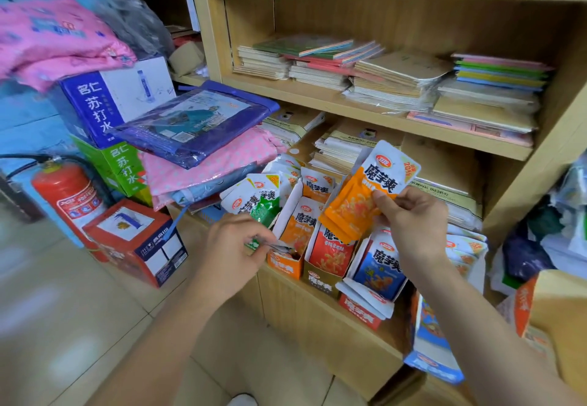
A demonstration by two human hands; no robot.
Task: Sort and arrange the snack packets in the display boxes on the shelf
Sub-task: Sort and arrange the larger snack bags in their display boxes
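Observation:
My right hand [413,218] pinches a small stack of orange snack packets [362,196] above the display boxes. My left hand [235,243] grips green and white packets [260,202] at the left end of the row. Three open display boxes stand side by side on the low shelf: an orange box [286,264] with orange packets, a red-packet box [322,278], and a box with blue packets [381,266]. Loose white packets [287,167] lie piled behind the boxes. More packets [465,253] are heaped at the right.
The wooden shelf unit [317,316] holds stacks of notebooks [390,78] above. Folded pink cloth and a plastic-wrapped blue pack [193,123] sit left of the boxes. A red fire extinguisher [68,196] and cartons [136,240] stand on the tiled floor. A blue box [428,342] leans at the lower right.

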